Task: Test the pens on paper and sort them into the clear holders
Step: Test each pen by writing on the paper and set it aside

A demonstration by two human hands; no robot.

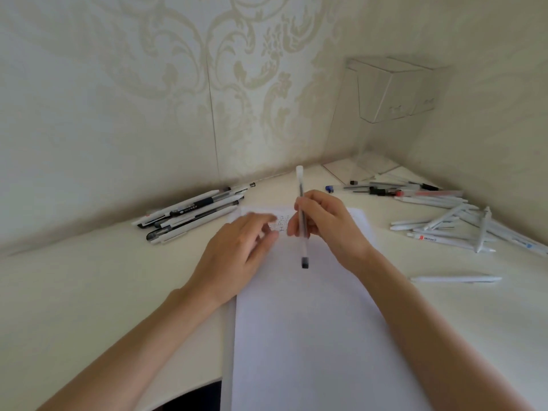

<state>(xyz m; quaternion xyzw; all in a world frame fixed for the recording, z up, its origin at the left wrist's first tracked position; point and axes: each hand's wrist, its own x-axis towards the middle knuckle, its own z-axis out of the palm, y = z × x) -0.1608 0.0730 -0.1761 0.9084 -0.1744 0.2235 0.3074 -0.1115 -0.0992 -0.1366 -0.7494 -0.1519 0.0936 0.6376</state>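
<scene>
Presently gripping a clear pen (303, 244) in the right hand (329, 225), fingers and thumb curled round the middle of the barrel. Held above the paper (311, 336), white cap at the far end and dark tip at the near end; whether touching the sheet or not, impossible to say.

Resting the left hand (234, 253) palm down on the far left part of the same sheet, fingers stretched out fairly straight, holding nothing. Fingertips blurred, so no telling how firmly pressed.

Between the two hands, a few rows of small handwritten marks (281, 223) at the far end of the sheet, partly covered by the fingers. Paper laid lengthwise on a pale table (89, 292), reaching from the near edge towards the far corner.

On the far left, close to the wall (118, 99), a tight bundle of black and white pens (192, 213) lying side by side. On the right, a loose heap of white pens (450, 226) crossing one another. Further off, a scatter of mixed pens (400, 189) with blue, red and black parts. Nearer on the right, well apart from the heap, one single white pen (456, 279) alone.

In the far right corner, clear holders (394, 90) against the patterned wall, just beyond the mixed scatter; contents hard to make out through the plastic.
</scene>
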